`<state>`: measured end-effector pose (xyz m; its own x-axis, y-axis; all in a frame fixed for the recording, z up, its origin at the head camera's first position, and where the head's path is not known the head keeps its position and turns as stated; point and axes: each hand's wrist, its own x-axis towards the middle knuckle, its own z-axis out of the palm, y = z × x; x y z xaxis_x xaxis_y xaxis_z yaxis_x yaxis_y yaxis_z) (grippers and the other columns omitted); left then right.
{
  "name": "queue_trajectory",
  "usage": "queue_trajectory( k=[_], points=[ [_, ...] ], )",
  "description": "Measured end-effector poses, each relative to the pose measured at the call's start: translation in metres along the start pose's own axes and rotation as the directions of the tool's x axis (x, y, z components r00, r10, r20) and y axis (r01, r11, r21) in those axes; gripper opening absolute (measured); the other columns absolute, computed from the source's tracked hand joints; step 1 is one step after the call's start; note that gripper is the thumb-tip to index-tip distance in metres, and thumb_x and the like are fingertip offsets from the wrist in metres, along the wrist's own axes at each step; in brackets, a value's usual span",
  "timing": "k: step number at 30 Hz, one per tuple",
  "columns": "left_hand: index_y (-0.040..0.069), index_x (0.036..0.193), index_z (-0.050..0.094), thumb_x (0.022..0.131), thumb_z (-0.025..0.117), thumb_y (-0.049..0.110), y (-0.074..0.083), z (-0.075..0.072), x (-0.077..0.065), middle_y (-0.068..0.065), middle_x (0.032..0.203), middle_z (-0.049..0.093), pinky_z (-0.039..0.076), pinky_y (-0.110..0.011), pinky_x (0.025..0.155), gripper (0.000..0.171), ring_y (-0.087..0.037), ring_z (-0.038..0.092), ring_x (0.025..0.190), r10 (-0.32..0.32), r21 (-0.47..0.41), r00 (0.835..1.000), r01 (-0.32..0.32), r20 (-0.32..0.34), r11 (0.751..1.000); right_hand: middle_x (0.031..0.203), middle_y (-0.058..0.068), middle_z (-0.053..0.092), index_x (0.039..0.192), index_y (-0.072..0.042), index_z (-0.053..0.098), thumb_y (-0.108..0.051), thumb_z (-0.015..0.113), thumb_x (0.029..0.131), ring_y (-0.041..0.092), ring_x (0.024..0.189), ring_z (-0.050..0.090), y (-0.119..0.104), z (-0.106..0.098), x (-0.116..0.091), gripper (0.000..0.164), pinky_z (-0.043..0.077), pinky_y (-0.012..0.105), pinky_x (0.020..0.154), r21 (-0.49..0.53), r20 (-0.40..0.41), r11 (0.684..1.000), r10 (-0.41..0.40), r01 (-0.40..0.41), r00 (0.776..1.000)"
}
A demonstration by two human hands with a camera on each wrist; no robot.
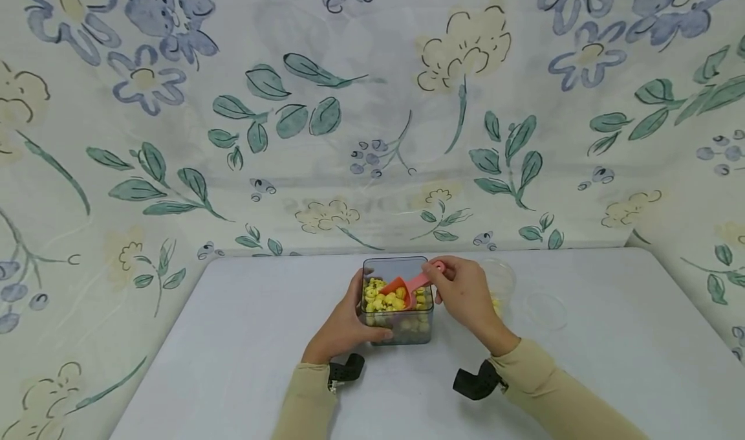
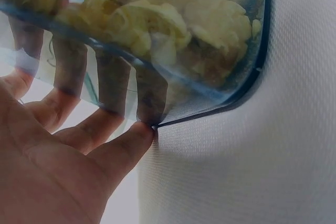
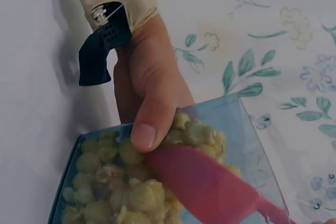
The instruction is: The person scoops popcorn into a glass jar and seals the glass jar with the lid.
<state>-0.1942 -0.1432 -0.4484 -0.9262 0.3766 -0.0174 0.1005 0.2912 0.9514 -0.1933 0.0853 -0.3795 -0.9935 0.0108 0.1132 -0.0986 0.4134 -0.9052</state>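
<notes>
A clear bluish square container of yellow popcorn stands on the white table. My left hand grips its left side, thumb across the near wall; in the left wrist view the fingers show along the container's wall. A pink scoop lies with its bowl among the popcorn, several pieces in it. My right hand pinches the scoop's handle above the right rim. The right wrist view shows the scoop close up, with only a sliver of the right hand at the lower right corner.
Partly behind the right hand stands a clear round tub with a few yellow pieces near its bottom. A clear round lid lies flat to its right. Floral cloth hangs behind the table's far edge.
</notes>
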Motion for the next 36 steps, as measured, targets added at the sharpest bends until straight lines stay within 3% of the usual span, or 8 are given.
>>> queue_trajectory(
  k=[4,10,13,21,25,29,36],
  points=[
    [0.036,0.146,0.009,0.062,0.087,0.025,-0.011,0.000,0.003,0.005,0.147,0.028,0.033,-0.044,0.103,0.116,-0.015,0.037,0.127,0.004,-0.006,1.000,-0.004,-0.014,1.000,0.060,0.007,0.060,0.096,-0.008,0.068,-0.028,0.062,0.089,0.022,0.047,0.053,0.000,0.001,0.000,0.022,0.027,0.025,0.038,0.007,-0.012,1.000,0.012,-0.012,1.000],
    [0.035,0.147,0.008,0.060,0.088,0.032,-0.011,0.000,0.002,0.009,0.144,0.031,0.034,-0.044,0.102,0.117,-0.014,0.039,0.125,0.019,0.008,1.000,-0.019,-0.021,1.000,0.066,0.012,0.063,0.097,-0.008,0.068,-0.027,0.063,0.089,0.022,0.048,0.052,-0.001,0.000,-0.001,0.021,0.025,0.024,0.038,0.045,0.002,0.997,0.069,-0.069,0.998],
    [0.039,0.145,0.009,0.060,0.088,0.032,-0.010,-0.001,0.002,0.008,0.145,0.031,0.033,-0.045,0.103,0.116,-0.014,0.038,0.126,0.028,0.012,0.999,-0.027,-0.029,1.000,0.065,0.011,0.061,0.098,-0.007,0.068,-0.028,0.063,0.089,0.022,0.050,0.052,-0.001,-0.001,0.000,0.023,0.025,0.024,0.038,0.040,0.057,0.999,0.033,-0.035,0.998],
    [0.026,0.149,0.006,0.061,0.087,0.032,-0.013,0.000,0.003,0.006,0.146,0.029,0.032,-0.045,0.103,0.120,-0.016,0.034,0.130,0.035,0.015,0.999,-0.035,-0.012,0.999,0.058,0.003,0.057,0.099,-0.011,0.068,-0.032,0.060,0.091,0.019,0.052,0.049,0.003,-0.014,0.004,0.024,0.024,0.024,0.039,-0.032,0.183,0.998,-0.052,0.059,0.982],
    [0.028,0.148,0.004,0.062,0.086,0.034,-0.014,-0.001,0.003,0.000,0.150,0.025,0.029,-0.045,0.105,0.120,-0.017,0.030,0.133,0.039,0.022,0.999,-0.039,-0.007,0.999,0.059,0.003,0.058,0.099,-0.010,0.068,-0.031,0.061,0.090,0.020,0.053,0.050,0.002,-0.014,0.006,0.024,0.023,0.023,0.039,-0.013,0.164,1.000,-0.007,0.009,0.986],
    [0.034,0.147,0.006,0.061,0.087,0.034,-0.014,-0.001,0.003,0.003,0.149,0.027,0.028,-0.044,0.106,0.117,-0.015,0.031,0.132,0.037,0.027,0.999,-0.037,-0.012,0.999,0.058,0.004,0.058,0.098,-0.009,0.068,-0.029,0.062,0.090,0.021,0.052,0.051,0.000,-0.009,0.005,0.023,0.024,0.024,0.038,0.008,0.135,0.998,0.057,-0.058,0.989],
    [0.027,0.149,0.004,0.062,0.087,0.033,-0.012,0.000,0.002,0.002,0.150,0.024,0.028,-0.046,0.106,0.120,-0.016,0.031,0.132,0.023,0.022,1.000,-0.022,-0.013,1.000,0.070,0.008,0.064,0.097,-0.009,0.068,-0.027,0.062,0.089,0.019,0.053,0.054,-0.001,-0.004,0.003,0.021,0.026,0.023,0.039,0.046,0.044,0.990,0.132,-0.134,0.990]
  ],
)
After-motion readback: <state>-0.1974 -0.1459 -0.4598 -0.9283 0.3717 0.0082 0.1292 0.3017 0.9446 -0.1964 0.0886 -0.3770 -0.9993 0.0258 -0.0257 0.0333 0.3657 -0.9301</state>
